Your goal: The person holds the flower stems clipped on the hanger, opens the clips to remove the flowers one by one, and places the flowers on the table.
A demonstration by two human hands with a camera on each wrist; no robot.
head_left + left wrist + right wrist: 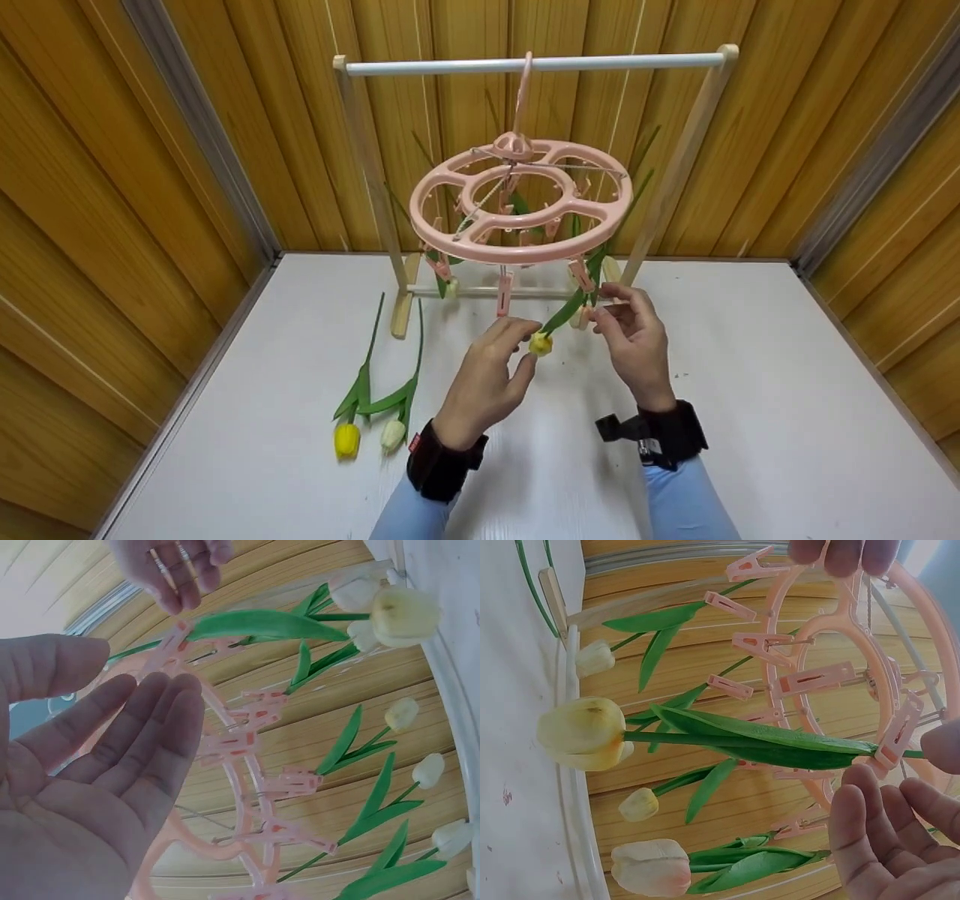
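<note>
Just below centre in the head view, a yellow tulip (541, 344) hangs between left hand (486, 375) and right hand (639, 345), both loosely spread.

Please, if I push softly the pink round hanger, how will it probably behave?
The pink hanger would likely swing or turn, since a single hook holds it on the white bar. The clipped tulips would probably sway with it, hanging blossoms down. The hanger's smooth, glossy surface may feel slippery.

Got a white worktop (262, 420) with a yellow tulip (364, 384) and white tulip (409, 391) kinda toward the left edge, plus a rack (679, 163) by the back edge
</note>
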